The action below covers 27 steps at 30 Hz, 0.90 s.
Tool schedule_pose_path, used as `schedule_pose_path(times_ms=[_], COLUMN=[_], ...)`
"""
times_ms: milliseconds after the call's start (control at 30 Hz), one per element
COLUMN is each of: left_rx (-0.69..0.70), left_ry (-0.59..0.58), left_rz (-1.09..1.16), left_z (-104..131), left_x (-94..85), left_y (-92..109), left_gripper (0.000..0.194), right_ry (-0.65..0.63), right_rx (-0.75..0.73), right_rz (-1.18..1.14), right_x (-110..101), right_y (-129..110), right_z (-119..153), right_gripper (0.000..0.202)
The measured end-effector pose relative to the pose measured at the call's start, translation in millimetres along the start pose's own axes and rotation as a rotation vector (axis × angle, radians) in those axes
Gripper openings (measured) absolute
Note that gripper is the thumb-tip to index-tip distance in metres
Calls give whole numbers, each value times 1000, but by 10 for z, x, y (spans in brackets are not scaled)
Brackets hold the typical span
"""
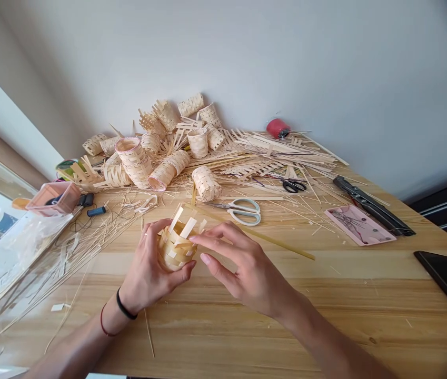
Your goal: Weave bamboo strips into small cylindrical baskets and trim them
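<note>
A small woven basket (176,253) of pale and yellowish strips is gripped in my left hand (148,263), thumb at its lower front and fingers round its far left side. Several strip ends stand up loose from its rim. My right hand (242,258) is at the basket's right side, fingers apart and stretched out; the index fingertip touches the weave near the rim, and the thumb is off it. A yellowish strip (278,243) lies on the table behind my right hand. White-handled scissors (242,211) rest just beyond the basket.
A heap of woven baskets (136,163) and loose strips (278,155) fills the table's back. Black scissors (294,186), a red spool (277,128), a pink tray (359,225) and a long black tool (373,205) lie to the right. A pink box (55,199) stands left.
</note>
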State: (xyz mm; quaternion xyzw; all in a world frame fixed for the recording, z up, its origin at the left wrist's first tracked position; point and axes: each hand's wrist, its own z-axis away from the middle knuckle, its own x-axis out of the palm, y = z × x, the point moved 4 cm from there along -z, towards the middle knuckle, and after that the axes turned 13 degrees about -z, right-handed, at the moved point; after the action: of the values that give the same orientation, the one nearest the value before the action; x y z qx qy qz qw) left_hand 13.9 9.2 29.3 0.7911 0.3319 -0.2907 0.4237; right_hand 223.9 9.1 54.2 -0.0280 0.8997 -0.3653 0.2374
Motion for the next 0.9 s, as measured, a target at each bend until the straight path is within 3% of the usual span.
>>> schedule_pose_path(times_ms=[133,300,500,633,733,833,900], left_rx=[-145,-309,-350,-313,-268,-186,-92], left_ry=[-77,-174,-365,-412,-383,-283,-155], left_rz=[275,624,861,808,672,570,536], left_z=[-27,-35,52,55,33,17,9], left_x=[25,55,152,155,147,147,120], left_y=[-92,-176,-171,-167,-166,-139,-110], left_gripper=[69,63,71,67,68,74,83], right_ry=[5,121,55,39,19,36,66], right_rx=[-20,3,71,71,42,28,19], right_rz=[-11,53,24,32,61,88,98], right_x=[14,20,175,200,206,202,187], right_y=[-17,53,130,128,132,147,151], right_z=[7,41,74,71,70,71,67], right_gripper=[56,68,118,106,95,88,84])
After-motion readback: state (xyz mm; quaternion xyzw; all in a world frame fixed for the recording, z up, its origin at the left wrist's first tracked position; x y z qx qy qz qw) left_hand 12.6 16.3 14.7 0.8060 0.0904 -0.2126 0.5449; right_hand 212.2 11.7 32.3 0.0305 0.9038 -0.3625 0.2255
